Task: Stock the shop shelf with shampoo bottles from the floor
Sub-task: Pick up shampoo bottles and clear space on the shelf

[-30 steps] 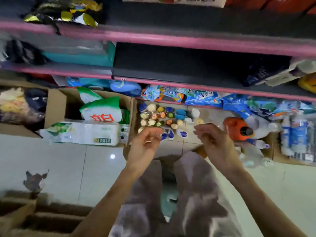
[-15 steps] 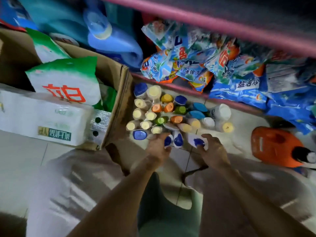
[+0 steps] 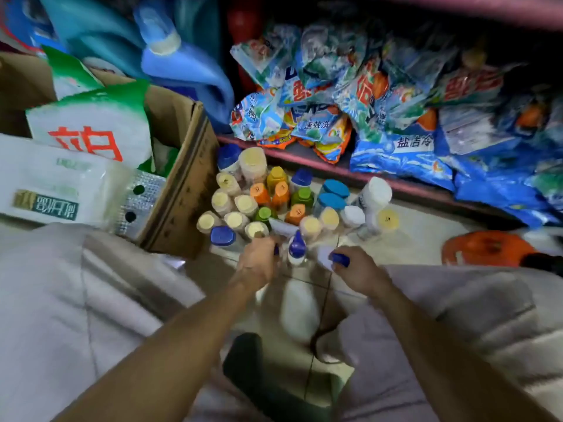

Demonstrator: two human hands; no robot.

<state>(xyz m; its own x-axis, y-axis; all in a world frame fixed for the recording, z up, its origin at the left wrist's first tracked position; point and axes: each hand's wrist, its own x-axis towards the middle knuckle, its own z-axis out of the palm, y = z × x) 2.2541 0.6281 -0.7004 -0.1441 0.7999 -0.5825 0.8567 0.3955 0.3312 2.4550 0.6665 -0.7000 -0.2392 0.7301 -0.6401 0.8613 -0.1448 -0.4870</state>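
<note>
Several shampoo bottles (image 3: 283, 196) stand packed together on the tiled floor, seen from above, with cream, orange, green and blue caps. My left hand (image 3: 257, 263) grips a bottle at the cluster's near edge; only a sliver of its blue cap shows beside my fingers. My right hand (image 3: 359, 271) holds a white bottle with a blue cap (image 3: 335, 257) at the near right of the cluster. Between my hands stands another white bottle with a blue cap (image 3: 297, 248). The pink-edged bottom shelf (image 3: 359, 175) runs just behind the bottles.
A cardboard box (image 3: 182, 184) with white and green packs stands left of the bottles. Blue detergent bags (image 3: 405, 147) fill the bottom shelf. An orange jug (image 3: 487, 248) lies on the floor at right. My knees flank the bottles.
I have crouched lower and closer to the bottles. Both hands came down from mid-air and closed on blue-capped bottles at the near edge of the cluster.
</note>
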